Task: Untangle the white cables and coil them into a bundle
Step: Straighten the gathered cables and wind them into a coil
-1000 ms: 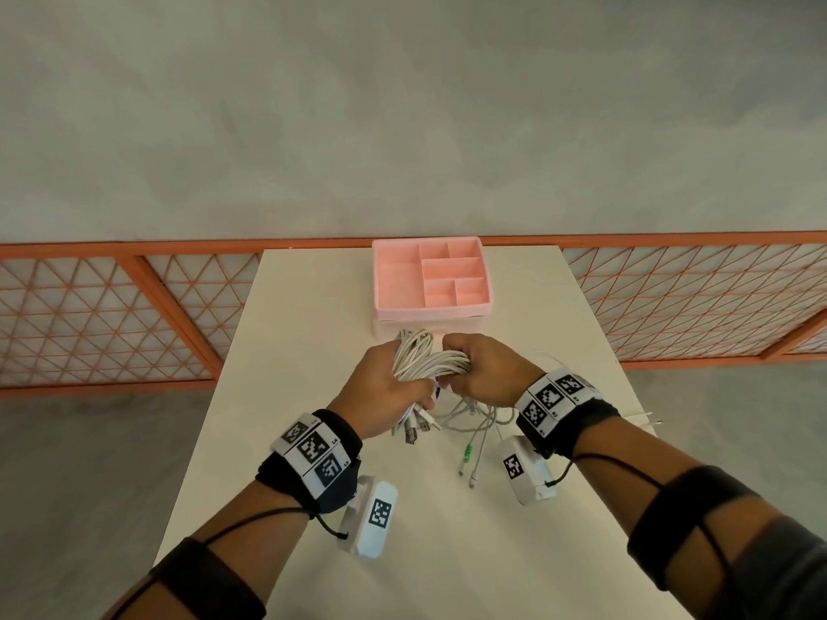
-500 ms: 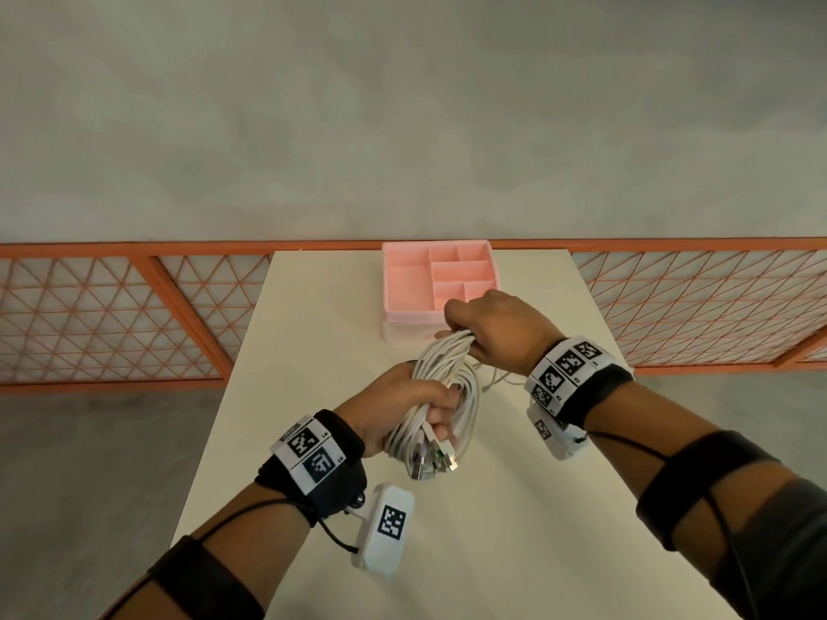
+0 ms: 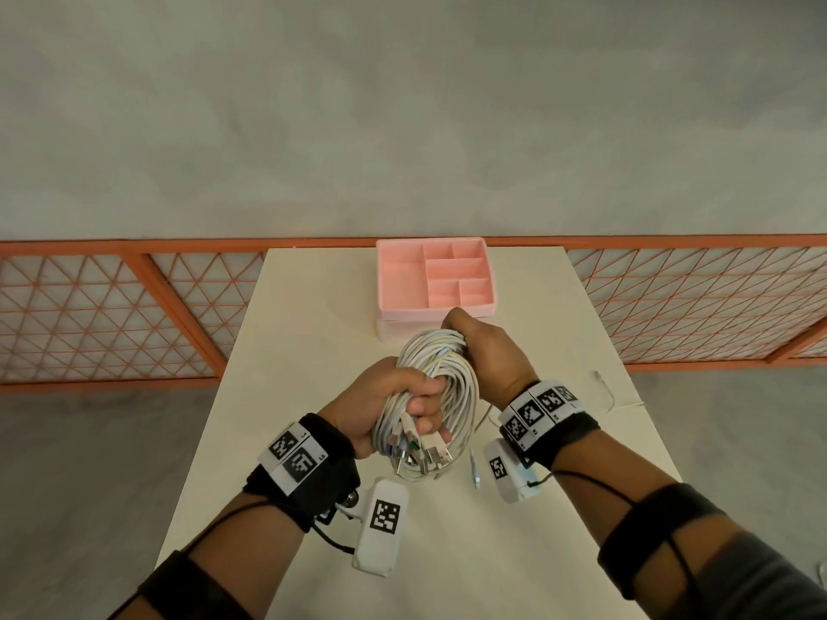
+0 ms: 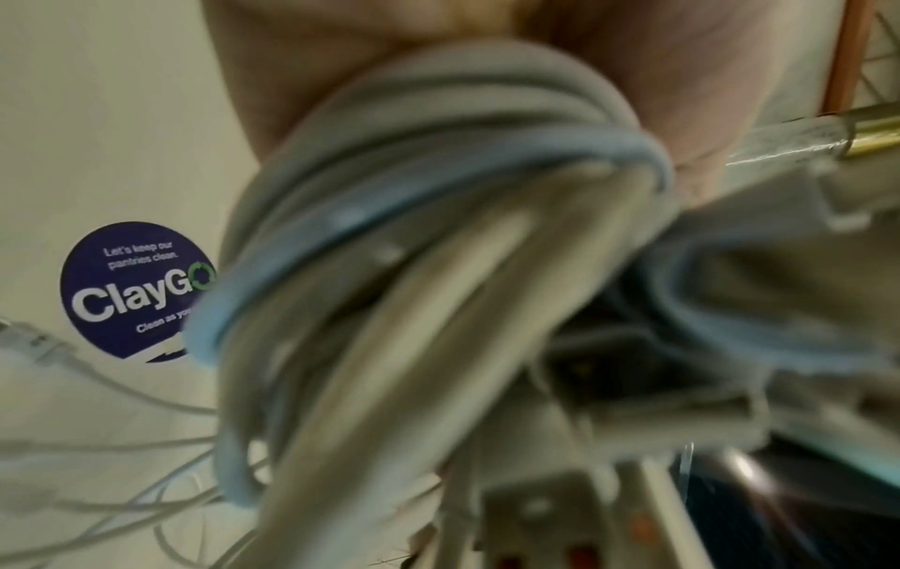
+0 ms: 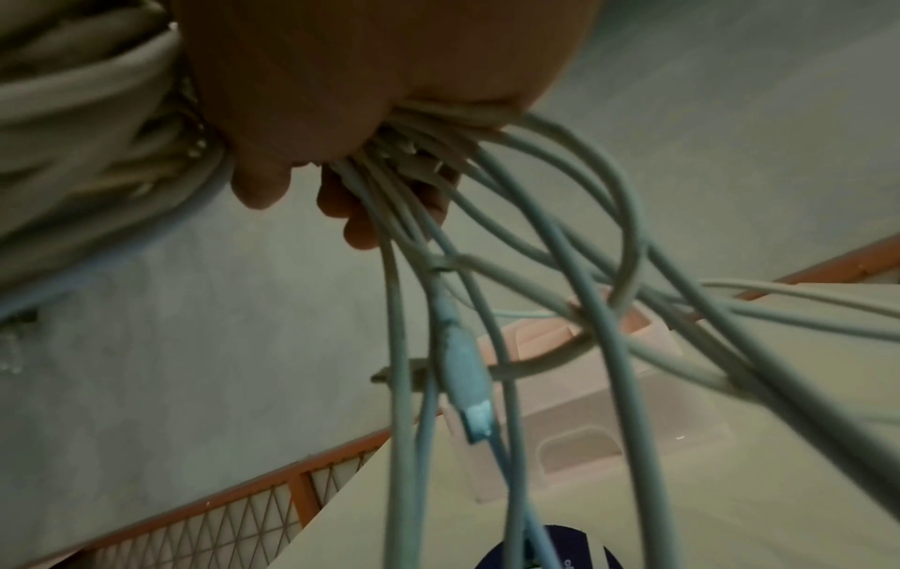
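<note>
A thick coil of white cables hangs above the middle of the cream table. My left hand grips the coil's near side, fingers curled through the loop, with several plug ends sticking out below. My right hand grips the coil's far top. In the right wrist view loose cable tails and a plug hang under that hand. Blurred cable loops fill the left wrist view. One thin cable trails on the table at right.
A pink divided organiser tray stands at the table's far edge, just beyond the coil. An orange lattice railing runs behind the table. A round blue sticker lies on the tabletop beneath the hands.
Both hands have drawn the gathered cables into one long loop; the right hand rose toward the tray and then came back nearer, while the left kept its hold on the plug end.
</note>
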Available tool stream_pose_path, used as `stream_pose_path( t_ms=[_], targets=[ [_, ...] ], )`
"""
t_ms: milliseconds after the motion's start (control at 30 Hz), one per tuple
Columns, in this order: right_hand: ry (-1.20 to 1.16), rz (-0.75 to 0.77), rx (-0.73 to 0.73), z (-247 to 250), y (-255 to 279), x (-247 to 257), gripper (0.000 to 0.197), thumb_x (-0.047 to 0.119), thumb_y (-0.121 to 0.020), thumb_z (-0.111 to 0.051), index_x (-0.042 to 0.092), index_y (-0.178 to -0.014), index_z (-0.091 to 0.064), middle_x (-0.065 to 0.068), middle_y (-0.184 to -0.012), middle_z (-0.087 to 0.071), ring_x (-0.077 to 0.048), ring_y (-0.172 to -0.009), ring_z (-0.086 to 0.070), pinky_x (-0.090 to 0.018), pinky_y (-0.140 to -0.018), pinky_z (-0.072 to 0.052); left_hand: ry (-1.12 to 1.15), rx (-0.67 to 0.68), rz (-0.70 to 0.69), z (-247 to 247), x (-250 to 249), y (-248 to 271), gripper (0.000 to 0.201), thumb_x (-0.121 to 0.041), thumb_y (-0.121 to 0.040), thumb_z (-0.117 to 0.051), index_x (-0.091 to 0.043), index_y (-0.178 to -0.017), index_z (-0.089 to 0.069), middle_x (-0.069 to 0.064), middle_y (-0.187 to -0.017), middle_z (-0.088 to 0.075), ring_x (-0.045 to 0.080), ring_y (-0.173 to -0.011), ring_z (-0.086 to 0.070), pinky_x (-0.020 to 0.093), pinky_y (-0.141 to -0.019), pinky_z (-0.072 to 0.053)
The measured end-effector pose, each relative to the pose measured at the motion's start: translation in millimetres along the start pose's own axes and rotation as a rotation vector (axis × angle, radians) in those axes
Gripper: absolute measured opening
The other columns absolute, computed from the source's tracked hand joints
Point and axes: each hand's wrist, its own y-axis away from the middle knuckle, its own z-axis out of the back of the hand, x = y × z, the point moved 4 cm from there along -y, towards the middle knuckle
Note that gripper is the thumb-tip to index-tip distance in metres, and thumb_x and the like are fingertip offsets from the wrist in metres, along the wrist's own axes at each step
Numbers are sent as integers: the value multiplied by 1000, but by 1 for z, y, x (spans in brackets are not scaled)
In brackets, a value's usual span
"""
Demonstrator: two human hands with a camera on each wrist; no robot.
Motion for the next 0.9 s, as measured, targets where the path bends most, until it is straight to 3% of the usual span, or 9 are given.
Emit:
stream_pose_path(
  t_ms=[100,200,433,567,667,700,800,867,900],
  targets=[
    [6,6,-10,3,6,3,16,23,-88,-58,26,-96,-44,-2,-82,-62,-23,-74,-57,-31,-66,-45,-23,1,1,-1,-4,1,17,-15,-78,-63,-9,-70,-49,0,-51,-40,16,-48,-47,42,-77,-53],
    [19,2,-6,1,10,0,22,21,-89,-61,16,-107,-49,3,-84,-60,-20,-75,-57,-28,-66,-41,-33,10,15,-1,-5,1,15,-14,-77,-62,-9,-73,-49,0,-51,-40,16,-48,-47,40,-75,-54],
    [-285,-28,-43,-10,13,-11,31,10,-87,-64,38,-93,-51,11,-78,-65,1,-70,-58,-20,-66,-50,42,49,9,3,-6,-4,10,-14,-80,-58,-10,-73,-52,-3,-51,-42,14,-48,-48,42,-79,-52],
    [-300,-91,-23,-19,18,-15,31,23,-89,-66,28,-113,-46,10,-86,-65,-2,-77,-63,-21,-70,-52,68,16,-57,4,-12,-8,11,-14,-80,-59,-9,-80,-49,-2,-51,-40,14,-47,-47,42,-76,-54],
    [-304,-157,-98,-32,25,-19,38,19,-85,-71,20,-113,-47,15,-79,-61,12,-69,-59,-6,-63,-43,66,-33,-91,7,-17,-12,21,-16,-77,-62,-11,-84,-44,-2,-50,-40,15,-47,-47,40,-74,-56],
    [-329,-181,-118,-37,26,-20,36,16,-85,-71,22,-112,-47,16,-80,-61,13,-69,-59,-7,-64,-43,51,-49,-102,7,-18,-13,21,-17,-76,-63,-11,-84,-44,-2,-50,-40,15,-46,-47,40,-73,-56],
    [-468,-220,-117,-49,30,-19,49,4,-87,-65,34,-120,-43,20,-96,-59,5,-83,-59,-25,-78,-52,39,-85,-118,7,-13,-14,21,-17,-75,-64,-11,-81,-45,-1,-51,-39,15,-47,-47,40,-72,-56],
    [-525,-247,-108,-54,31,-20,50,7,-88,-65,26,-130,-45,21,-99,-58,4,-87,-59,-30,-82,-52,31,-112,-137,9,-9,-16,21,-17,-75,-65,-12,-78,-45,0,-50,-39,16,-47,-46,41,-72,-56],
    [-562,-256,-103,-55,30,-17,49,18,-87,-68,21,-131,-46,19,-100,-61,2,-91,-61,-33,-85,-52,29,-124,-152,10,-9,-16,20,-17,-75,-65,-11,-76,-45,0,-50,-38,17,-47,-46,41,-71,-55]
  ],
)
